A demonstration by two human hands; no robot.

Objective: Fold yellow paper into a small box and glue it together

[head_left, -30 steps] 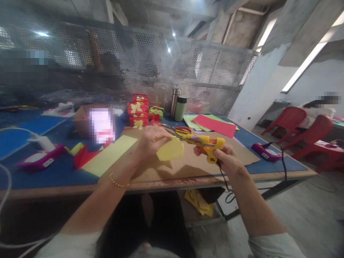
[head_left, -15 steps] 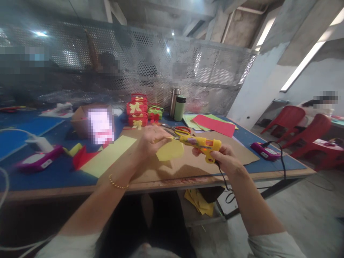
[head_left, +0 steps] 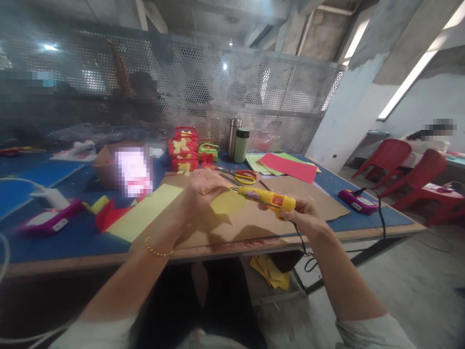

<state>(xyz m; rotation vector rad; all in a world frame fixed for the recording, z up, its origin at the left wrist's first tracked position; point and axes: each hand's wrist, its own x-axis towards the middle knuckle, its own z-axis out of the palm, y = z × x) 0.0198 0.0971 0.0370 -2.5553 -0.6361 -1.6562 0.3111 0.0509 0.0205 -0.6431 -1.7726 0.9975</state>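
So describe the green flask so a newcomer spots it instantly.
Look at the back of the blue table, by the perforated screen, right of the red boxes. The green flask stands there, black-lidded and shorter than the steel flask beside it.

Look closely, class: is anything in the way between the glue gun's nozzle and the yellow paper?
Nothing visible stands between the glue gun and the yellow paper at the left hand; the scissors lie beyond, off that path.

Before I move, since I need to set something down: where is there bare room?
Bare cardboard shows between the right hand and the red sheet; bare blue mat lies between the left purple box and the table's front edge. Behind the left hand it is crowded: scissors, red boxes, bottles.
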